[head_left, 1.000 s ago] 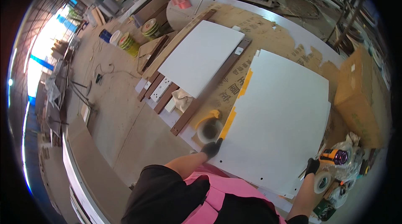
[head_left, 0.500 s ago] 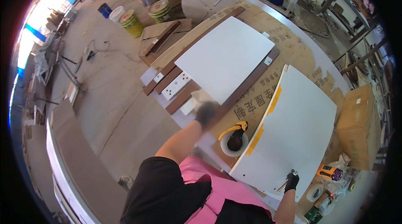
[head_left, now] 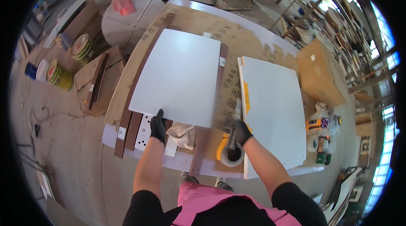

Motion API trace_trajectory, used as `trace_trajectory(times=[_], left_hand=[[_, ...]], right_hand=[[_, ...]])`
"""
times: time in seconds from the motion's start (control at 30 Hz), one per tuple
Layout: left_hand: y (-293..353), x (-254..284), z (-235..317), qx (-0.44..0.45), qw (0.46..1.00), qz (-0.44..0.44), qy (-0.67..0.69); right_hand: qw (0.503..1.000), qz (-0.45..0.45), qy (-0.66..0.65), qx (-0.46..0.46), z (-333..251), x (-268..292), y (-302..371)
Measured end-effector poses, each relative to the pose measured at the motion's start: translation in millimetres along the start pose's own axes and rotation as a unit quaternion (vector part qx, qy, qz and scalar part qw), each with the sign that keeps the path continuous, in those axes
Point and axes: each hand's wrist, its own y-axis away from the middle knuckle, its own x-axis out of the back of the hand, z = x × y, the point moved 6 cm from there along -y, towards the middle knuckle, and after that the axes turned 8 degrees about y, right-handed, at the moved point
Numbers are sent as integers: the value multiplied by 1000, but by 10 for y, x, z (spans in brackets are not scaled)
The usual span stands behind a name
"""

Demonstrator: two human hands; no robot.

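Note:
My left hand [head_left: 158, 128], in a black glove, is at the near edge of a white panel [head_left: 179, 73]. One digit lies on its top face, and the others seem tucked at the edge. My right hand [head_left: 239, 132], also gloved, is blurred by motion over a yellow-handled tool [head_left: 221, 146] on a tape roll [head_left: 240, 160]. A pale smeared shape shows beyond its fingers; whether it grips anything is unclear. A second white panel [head_left: 275, 103] with yellow tape strips on its left edge lies beside that hand. A beige cloth [head_left: 182, 134] rests right of my left hand.
Dark brown strips [head_left: 122, 135] and a white strip with holes [head_left: 143, 132] stick out from under the left panel. Cardboard [head_left: 249, 35] covers part of the table. A carton [head_left: 319, 71] stands at the right, above an orange container [head_left: 316, 123]. Paint buckets [head_left: 60, 76] stand on the floor at left.
My head view has turned right. My left hand has shifted from the cloth to the panel's near edge. My right hand has left the right panel's near corner for the tape roll.

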Motion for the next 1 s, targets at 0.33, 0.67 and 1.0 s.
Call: trace_trajectory(times=[0.33,0.67,1.0], left_hand=[[1258,-209,64,33,951,-56,302],[1767,-643,338,-38,998,-14,-55],[2592,-2510,-1324,42,964,-238,-106]], right_hand=[[977,154,93,-114,255,331,-284],[987,145,-36,-53,-309,1060,-75],[954,300,-4,-10,35,3274,2241]])
